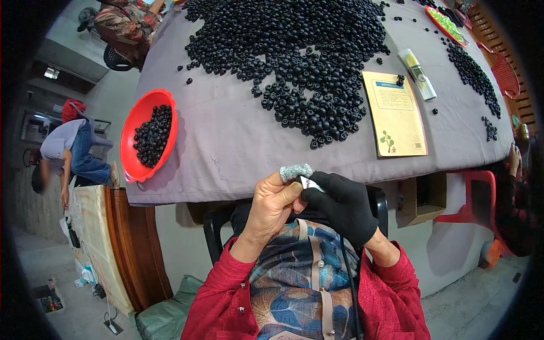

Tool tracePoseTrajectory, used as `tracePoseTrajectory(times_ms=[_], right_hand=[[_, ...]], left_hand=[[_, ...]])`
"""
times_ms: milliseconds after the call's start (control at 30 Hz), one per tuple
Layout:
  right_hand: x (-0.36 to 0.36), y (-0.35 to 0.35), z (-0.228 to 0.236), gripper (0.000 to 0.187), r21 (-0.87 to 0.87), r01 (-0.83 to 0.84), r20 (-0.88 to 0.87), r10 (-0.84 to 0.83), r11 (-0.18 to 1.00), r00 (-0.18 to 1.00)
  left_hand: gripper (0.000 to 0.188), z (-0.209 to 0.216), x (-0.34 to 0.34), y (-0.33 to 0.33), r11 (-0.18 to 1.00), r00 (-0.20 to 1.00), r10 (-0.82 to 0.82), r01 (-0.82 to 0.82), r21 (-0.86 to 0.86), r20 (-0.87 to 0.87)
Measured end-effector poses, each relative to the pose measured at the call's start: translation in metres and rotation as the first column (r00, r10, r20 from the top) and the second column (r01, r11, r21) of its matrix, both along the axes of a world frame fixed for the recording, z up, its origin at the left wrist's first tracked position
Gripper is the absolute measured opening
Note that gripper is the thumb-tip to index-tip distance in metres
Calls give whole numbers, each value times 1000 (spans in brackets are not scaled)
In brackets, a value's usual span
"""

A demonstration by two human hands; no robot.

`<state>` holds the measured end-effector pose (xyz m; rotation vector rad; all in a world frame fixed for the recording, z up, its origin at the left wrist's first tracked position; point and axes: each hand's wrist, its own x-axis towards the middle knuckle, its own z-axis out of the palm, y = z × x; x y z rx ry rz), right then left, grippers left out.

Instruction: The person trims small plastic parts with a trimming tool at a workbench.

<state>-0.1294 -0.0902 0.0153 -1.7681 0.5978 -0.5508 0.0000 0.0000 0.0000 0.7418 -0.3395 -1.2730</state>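
Observation:
My left hand (273, 203) is bare but for a speckled grey finger sleeve (296, 171) over one fingertip. Its thumb and fingers are pinched together, and whatever lies between them is hidden. Against it, my right hand (343, 204), in a black knitted glove, closes on a small white piece (309, 183) whose kind I cannot make out. Both hands meet at the near edge of the cloth-covered table (221, 164), in front of my body. Beyond them spreads a large heap of round black beads (306, 85), several showing holes.
Left on the table stands a red scalloped bowl (126, 144) part-filled with black beads. A yellow booklet (396, 122) and a white tube-like item (417, 73) lie at right, near a red tray (446, 25) of green pieces. A person (73, 141) bends over at far left.

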Motion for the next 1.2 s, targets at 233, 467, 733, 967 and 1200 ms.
tracePoseTrajectory(times_ms=[233, 467, 733, 967, 1200], right_hand=[[-2, 3, 6, 36, -131, -31, -57, 24, 991, 998], [-2, 3, 3, 34, -168, -16, -36, 10, 986, 999], [-1, 3, 0, 34, -152, -11, -45, 4, 988, 999], [4, 4, 4, 35, -38, -21, -53, 19, 999, 998], [8, 5, 2, 26, -112, -44, 40, 49, 993, 998]], left_hand=[[19, 0, -2, 1, 998, 998, 29, -26, 51, -63], [19, 1, 0, 2, 999, 999, 11, -9, 44, -51], [20, 1, 1, 2, 998, 999, 10, -7, 61, -52], [20, -2, 5, 2, 998, 998, 18, -14, 56, -66], [19, 3, 20, 10, 992, 995, 83, -88, 85, 62]])
